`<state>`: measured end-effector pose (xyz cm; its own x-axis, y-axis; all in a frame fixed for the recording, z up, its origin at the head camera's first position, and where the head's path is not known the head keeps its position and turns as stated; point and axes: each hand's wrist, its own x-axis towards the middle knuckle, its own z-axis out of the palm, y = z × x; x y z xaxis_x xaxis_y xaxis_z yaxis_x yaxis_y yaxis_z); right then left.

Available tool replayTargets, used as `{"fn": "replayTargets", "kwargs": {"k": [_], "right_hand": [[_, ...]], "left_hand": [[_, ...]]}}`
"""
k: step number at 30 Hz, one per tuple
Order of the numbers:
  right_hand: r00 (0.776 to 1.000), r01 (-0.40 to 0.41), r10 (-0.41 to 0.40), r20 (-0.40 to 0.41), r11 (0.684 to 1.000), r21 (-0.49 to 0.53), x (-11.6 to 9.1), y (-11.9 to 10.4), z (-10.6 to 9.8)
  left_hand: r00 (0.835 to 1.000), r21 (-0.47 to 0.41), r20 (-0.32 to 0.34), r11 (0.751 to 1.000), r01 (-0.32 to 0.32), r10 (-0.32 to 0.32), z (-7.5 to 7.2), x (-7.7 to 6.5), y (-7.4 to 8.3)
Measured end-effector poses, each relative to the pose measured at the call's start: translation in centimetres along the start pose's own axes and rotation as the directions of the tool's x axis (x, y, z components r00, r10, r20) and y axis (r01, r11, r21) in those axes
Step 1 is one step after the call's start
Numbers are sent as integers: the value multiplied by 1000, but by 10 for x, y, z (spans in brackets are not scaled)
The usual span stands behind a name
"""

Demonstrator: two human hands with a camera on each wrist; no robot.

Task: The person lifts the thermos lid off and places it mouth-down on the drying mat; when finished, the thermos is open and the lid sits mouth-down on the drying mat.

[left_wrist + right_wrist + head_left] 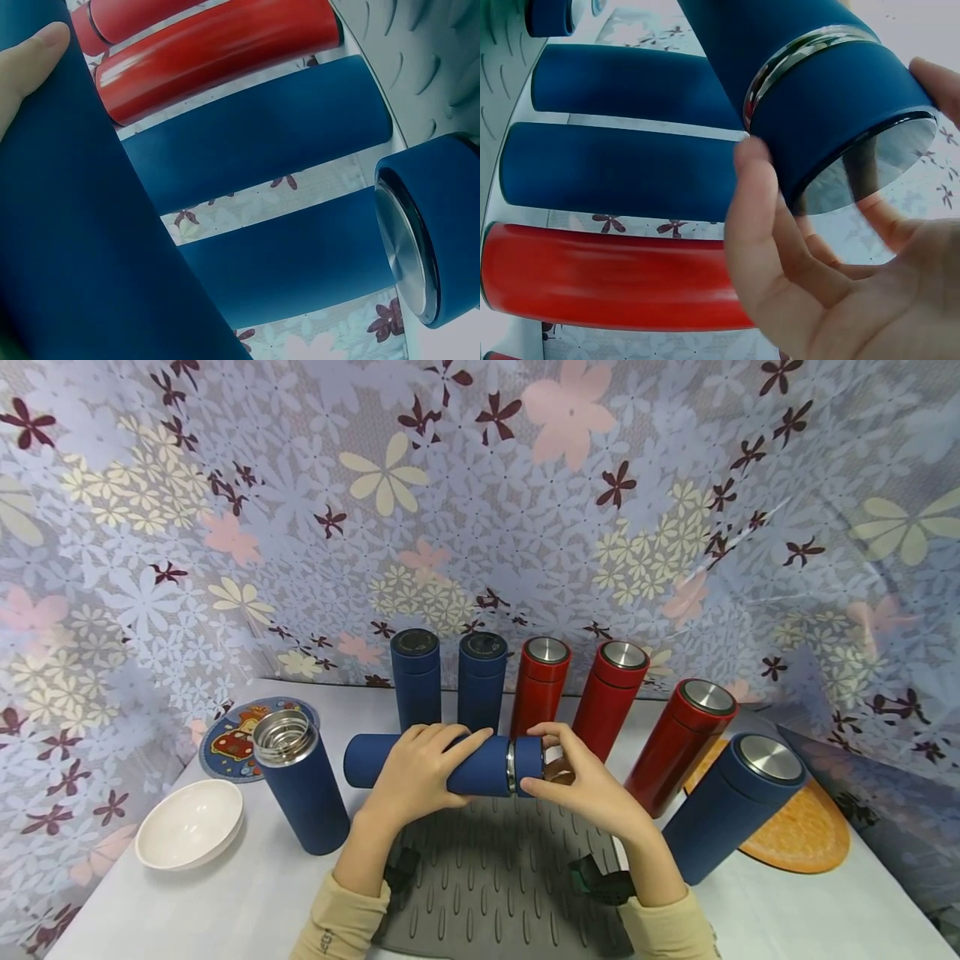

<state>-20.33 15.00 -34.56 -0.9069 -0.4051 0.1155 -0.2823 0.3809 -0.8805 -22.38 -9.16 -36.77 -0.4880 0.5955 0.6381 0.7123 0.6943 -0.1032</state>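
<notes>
A blue thermos (pixel 480 767) with a silver ring near its lid is held lying level above the grey mat. My left hand (pixel 420 768) grips its body from above, thumb along the near side. At the right end, my right hand (pixel 592 781) pinches the blue lid (pixel 840 112) between curled fingers and thumb. The lid's shiny end reflects the fingers. In the left wrist view, the thermos body fills the left side, and a blue cylinder with a steel disc end (pixel 442 232) is at the right, partly out of frame.
An open blue thermos (pixel 311 802) stands left beside a white bowl (pixel 191 827) and a round picture mat (pixel 225 739). Behind are two blue thermoses (pixel 416 689) and several red ones (pixel 678 756). Right, another blue thermos (pixel 720 818) stands before an orange disc (pixel 810 831). Underneath lies the ridged grey mat (pixel 487 902).
</notes>
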Motion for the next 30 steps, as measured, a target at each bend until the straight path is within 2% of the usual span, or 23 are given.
{"fn": "replayTargets", "kwargs": {"k": [7, 12, 15, 18, 20, 22, 24, 26, 30], "right_hand": [[986, 160, -163, -34, 984, -82, -4, -2, -5], [967, 231, -242, -81, 964, -132, -8, -2, -12], [961, 241, -255, -109, 962, -124, -10, -2, -16], [959, 238, -253, -129, 963, -126, -11, -3, -18], [959, 232, -248, -136, 965, -126, -11, -3, -19], [959, 229, -246, -138, 965, -126, -11, -2, -20], [960, 228, -244, -138, 966, -122, -11, -2, -20], [960, 228, -244, -138, 966, -123, -11, -2, -20], [961, 219, -236, -144, 968, -126, -12, -2, -20]], "left_hand": [[1000, -20, -16, 1000, 17, -17, 0, -1, -3], [993, -51, -80, 996, 78, -82, 0, -2, -9], [976, -77, -153, 987, 142, -152, 1, -3, -12], [942, -97, -228, 969, 228, -245, 3, -3, -15], [906, -135, -267, 944, 302, -328, 5, -4, -18], [856, -204, -291, 902, 380, -427, 7, -5, -20], [791, -302, -302, 840, 451, -533, 9, -7, -21], [718, -393, -305, 770, 503, -625, 10, -9, -23], [590, -507, -293, 646, 571, -752, 13, -11, -24]]}}
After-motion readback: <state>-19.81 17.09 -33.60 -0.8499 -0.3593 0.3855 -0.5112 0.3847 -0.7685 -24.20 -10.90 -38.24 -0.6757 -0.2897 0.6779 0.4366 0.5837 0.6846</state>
